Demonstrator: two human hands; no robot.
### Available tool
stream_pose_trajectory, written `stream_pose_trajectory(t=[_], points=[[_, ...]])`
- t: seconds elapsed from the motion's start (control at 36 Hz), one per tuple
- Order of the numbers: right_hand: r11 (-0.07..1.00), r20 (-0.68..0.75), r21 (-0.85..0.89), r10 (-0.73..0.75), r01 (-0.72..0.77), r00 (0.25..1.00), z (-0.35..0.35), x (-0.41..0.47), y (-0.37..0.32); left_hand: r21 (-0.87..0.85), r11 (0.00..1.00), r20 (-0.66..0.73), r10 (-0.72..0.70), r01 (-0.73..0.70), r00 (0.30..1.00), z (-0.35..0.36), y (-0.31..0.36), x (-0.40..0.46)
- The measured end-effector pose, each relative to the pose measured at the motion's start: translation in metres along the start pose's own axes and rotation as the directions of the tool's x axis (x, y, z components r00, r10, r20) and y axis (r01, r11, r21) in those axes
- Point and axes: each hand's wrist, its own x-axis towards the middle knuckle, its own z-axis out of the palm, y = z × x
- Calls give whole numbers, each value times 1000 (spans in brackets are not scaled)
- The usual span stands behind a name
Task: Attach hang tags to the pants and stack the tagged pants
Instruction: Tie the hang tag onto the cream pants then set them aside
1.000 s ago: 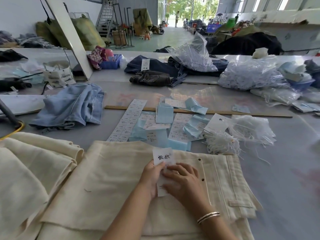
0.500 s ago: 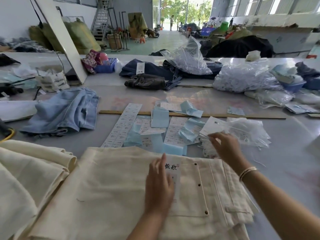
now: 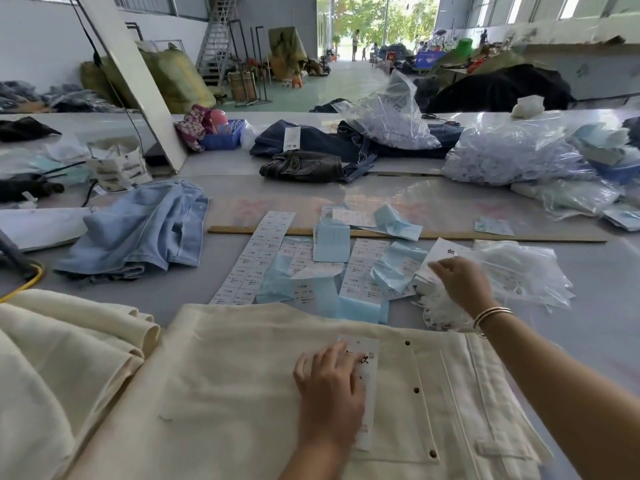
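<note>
Cream pants [image 3: 225, 382] lie flat in front of me, waistband to the right. A white hang tag [image 3: 367, 382] with black characters rests on them near the studs. My left hand [image 3: 329, 393] lies flat on the tag, fingers relaxed, covering most of it. My right hand [image 3: 462, 284] reaches out over a tangle of white strings [image 3: 446, 315] beside a stack of white tags [image 3: 445, 254]; its fingers curl down into the strings, and what they hold is hidden. More cream pants [image 3: 52, 368] are piled at the left.
Sticker sheets and blue backing papers [image 3: 332, 268] lie beyond the pants, with a wooden ruler [image 3: 519, 236] behind. Light blue jeans [image 3: 138, 230] sit left, dark jeans [image 3: 311, 157] farther back. Clear bags [image 3: 512, 268] and bags of tags [image 3: 512, 154] fill the right.
My right hand left the tag on the pants and moved out right to the strings and tag stack. My left hand stayed on the tag, flattening over it.
</note>
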Motion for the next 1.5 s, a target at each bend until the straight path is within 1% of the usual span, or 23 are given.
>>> stream_pose_trajectory(t=[0.03,0.06,0.08,0.14,0.19,0.22,0.25,0.31,0.36,0.44,0.5,0.56,0.69,0.81,0.97,1.03,1.11,1.19,1.28,1.36,1.42,1.47,1.5], points=[[989,-22,144,44,-40,999,-6,1,0,-29,998,13,-64,64,998,0,0,2],[978,-30,203,45,-38,999,-12,0,-1,-61,987,52,-148,151,988,-2,0,5],[983,-20,182,1,3,1000,-17,-3,-1,-89,965,111,-235,245,966,-4,1,8],[985,19,-2,-174,175,984,-25,-11,1,-183,904,216,-346,386,913,-9,0,19],[927,53,-166,-332,336,942,-28,-20,1,-212,850,286,-417,482,862,-15,3,34],[894,64,-214,-389,393,919,-28,-24,1,-159,876,263,-407,456,875,-17,6,43],[862,67,-250,-439,441,896,-28,-28,0,-95,923,203,-348,372,915,-17,9,50],[825,72,-269,-498,498,864,-26,-34,-3,-96,981,112,-155,166,982,-15,18,63],[802,95,-256,-536,541,839,-24,-39,-6,-236,972,178,44,0,983,-10,30,78],[740,111,-255,-617,622,779,-22,-46,-13,-311,947,368,193,-75,910,2,50,93],[713,133,-237,-649,660,749,-22,-50,-16,-256,961,450,210,-99,868,13,58,99],[722,147,-213,-642,658,752,-24,-51,-17,-194,975,497,194,-109,846,22,62,101],[740,226,-183,-609,647,760,-25,-49,-15,-207,978,423,102,-13,901,30,64,101],[745,238,-150,-611,650,755,-24,-49,-12,-239,969,403,45,57,914,26,61,103],[629,269,-205,-700,750,661,-17,-48,-13,-235,968,373,1,93,928,18,45,103],[647,228,-237,-688,725,689,-10,-47,-13,-234,968,338,-1,85,941,14,41,103],[741,153,-263,-600,617,785,-5,-43,-3,-225,970,300,-25,96,954,8,32,102],[729,218,-355,-544,585,810,-9,-34,22,-221,969,255,-56,115,965,-2,22,99],[760,322,-430,-375,487,869,-15,-30,39,-224,967,200,-77,123,977,-16,9,95],[806,262,-479,-247,348,933,-13,-40,31,-174,981,206,-46,83,977,-30,0,88],[910,97,-318,-249,267,964,-11,-61,6,-159,986,202,-19,52,979,-38,-3,84],[968,-26,41,-247,248,969,-9,-93,-24,-173,984,171,-1,31,985,-47,-3,83],[944,15,279,-189,177,982,-7,-110,-38,-181,983,157,12,17,987,-51,-3,82]])
